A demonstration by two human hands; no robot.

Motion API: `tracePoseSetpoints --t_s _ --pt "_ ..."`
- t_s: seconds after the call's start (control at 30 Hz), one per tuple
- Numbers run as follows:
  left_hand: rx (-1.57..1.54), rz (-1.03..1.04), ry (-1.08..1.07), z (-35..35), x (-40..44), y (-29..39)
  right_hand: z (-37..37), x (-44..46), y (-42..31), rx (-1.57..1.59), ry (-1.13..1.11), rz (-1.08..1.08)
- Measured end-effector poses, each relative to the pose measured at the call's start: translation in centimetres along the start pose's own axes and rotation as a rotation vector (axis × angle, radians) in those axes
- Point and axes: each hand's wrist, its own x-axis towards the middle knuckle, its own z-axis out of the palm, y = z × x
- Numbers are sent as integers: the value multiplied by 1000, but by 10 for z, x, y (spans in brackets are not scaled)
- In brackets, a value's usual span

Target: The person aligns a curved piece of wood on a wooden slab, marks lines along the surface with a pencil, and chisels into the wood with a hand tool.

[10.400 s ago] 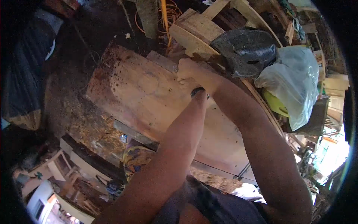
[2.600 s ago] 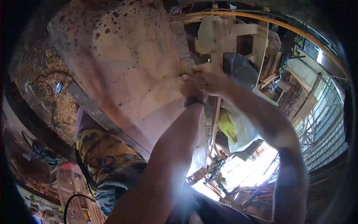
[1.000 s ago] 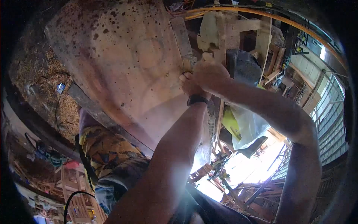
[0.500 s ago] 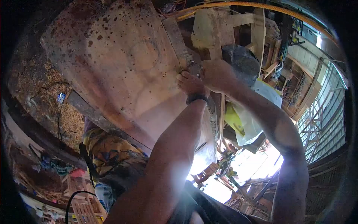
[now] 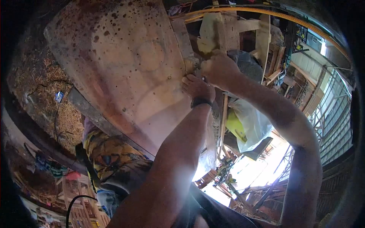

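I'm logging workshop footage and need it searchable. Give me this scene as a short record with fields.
surface: large stained board with dark spots
left hand: on the board near its edge, dark wristband on wrist
right hand: curled beside it, contents hidden
right side: plastic bag, yellow-green item
top: orange cable
left side: wood shavings on the ground

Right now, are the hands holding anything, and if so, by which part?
That can't be told: the right hand is curled, hiding whatever may be inside. The left hand rests at the edge of the board.
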Motion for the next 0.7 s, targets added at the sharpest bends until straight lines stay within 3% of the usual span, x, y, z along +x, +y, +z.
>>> tracePoseSetpoints --t_s 0.13,0.2,0.27,0.33,0.43,0.53,0.63,0.7 --pt "19 67 116 13 -2 -6 17 6 -6 -242 236 -249" --pt "65 96 114 14 -4 -8 25 6 -21 -86 192 9" --pt "66 70 79 13 -3 -5 32 12 -20 62 66 84" --pt "22 -20 14 18 2 -4 43 28 1 202 -137 -29" --pt "49 36 38 24 1 -8 58 18 -5 695 -42 194" --pt "80 47 118 31 -2 -11 55 8 -8 850 36 315" --pt "145 26 145 30 1 -9 28 -2 -13 512 106 411" --pt "175 62 76 15 -6 -7 0 -10 -12 354 74 275"
